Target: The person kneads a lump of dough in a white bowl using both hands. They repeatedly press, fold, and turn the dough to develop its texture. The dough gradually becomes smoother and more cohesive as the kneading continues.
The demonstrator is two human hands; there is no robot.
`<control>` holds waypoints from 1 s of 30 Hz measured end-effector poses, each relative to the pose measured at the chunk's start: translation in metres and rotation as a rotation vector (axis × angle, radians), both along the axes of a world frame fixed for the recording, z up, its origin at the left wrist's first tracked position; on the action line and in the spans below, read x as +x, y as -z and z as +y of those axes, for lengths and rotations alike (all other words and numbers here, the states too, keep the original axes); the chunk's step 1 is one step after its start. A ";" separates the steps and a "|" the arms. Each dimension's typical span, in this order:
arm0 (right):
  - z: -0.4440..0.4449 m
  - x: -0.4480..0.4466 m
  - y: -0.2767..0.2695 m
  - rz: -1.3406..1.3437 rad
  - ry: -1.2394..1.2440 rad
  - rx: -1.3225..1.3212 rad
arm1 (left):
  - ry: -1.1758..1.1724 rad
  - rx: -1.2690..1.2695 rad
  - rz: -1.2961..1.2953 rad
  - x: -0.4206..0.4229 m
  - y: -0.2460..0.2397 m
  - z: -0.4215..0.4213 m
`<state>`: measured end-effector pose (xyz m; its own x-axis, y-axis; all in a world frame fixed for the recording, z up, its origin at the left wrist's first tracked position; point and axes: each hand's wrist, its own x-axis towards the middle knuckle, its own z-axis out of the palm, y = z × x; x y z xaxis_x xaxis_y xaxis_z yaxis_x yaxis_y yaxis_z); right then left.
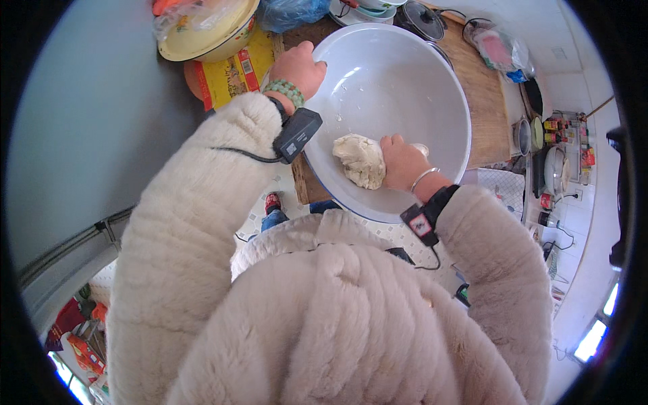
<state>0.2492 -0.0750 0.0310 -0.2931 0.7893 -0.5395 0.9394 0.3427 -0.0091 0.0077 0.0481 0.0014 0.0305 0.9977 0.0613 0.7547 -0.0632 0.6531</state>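
A large white enamel basin (pixel 405 96) with a blue edge fills the space before me. My left hand (pixel 299 71), with a green bead bracelet at its wrist, grips the basin's left rim. Low inside the basin lies a lump of pale, rough dough (pixel 358 161). My right hand (pixel 405 163) is closed on the dough's right side, its fingertips hidden. A bit of dough shows beyond its knuckles. Small wet-looking flecks cling to the basin wall.
The basin stands on a wooden table (pixel 486 109). At the upper left a yellow enamel basin (pixel 212 43) sits over a yellow printed box (pixel 233 76). A lidded pan (pixel 422 20) and bowls stand behind; a stove-side counter with bottles (pixel 554 131) runs along the right.
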 end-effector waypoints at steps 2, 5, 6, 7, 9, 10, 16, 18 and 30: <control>-0.008 -0.003 0.018 -0.036 -0.011 0.138 | 0.011 -0.054 0.022 0.001 -0.001 0.001; 0.001 0.001 0.030 -0.071 -0.064 0.253 | 0.011 -0.067 0.049 0.002 0.000 -0.001; 0.009 0.001 0.032 -0.077 -0.053 0.239 | 0.008 -0.021 0.037 0.002 0.001 -0.002; 0.016 0.001 0.032 -0.062 -0.040 0.238 | 0.008 0.024 0.025 0.002 0.001 -0.003; 0.029 -0.001 0.032 -0.081 -0.092 0.285 | 0.014 0.069 0.016 0.002 0.002 -0.004; 0.034 -0.001 0.032 -0.083 -0.118 0.302 | 0.021 0.064 0.020 0.002 0.002 -0.005; 0.070 -0.007 0.041 -0.116 -0.133 0.291 | 0.040 0.068 0.034 0.001 -0.001 -0.005; 0.080 -0.009 0.044 -0.137 -0.129 0.267 | 0.043 0.089 0.026 0.001 -0.001 -0.006; 0.099 -0.010 0.051 -0.165 -0.144 0.384 | 0.032 0.042 0.087 0.003 -0.009 -0.010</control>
<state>0.2389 0.0237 -0.0197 -0.3490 0.8992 -0.2639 0.8602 0.4192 0.2905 0.0103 0.0379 0.0108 0.0690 0.9927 0.0986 0.8055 -0.1137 0.5815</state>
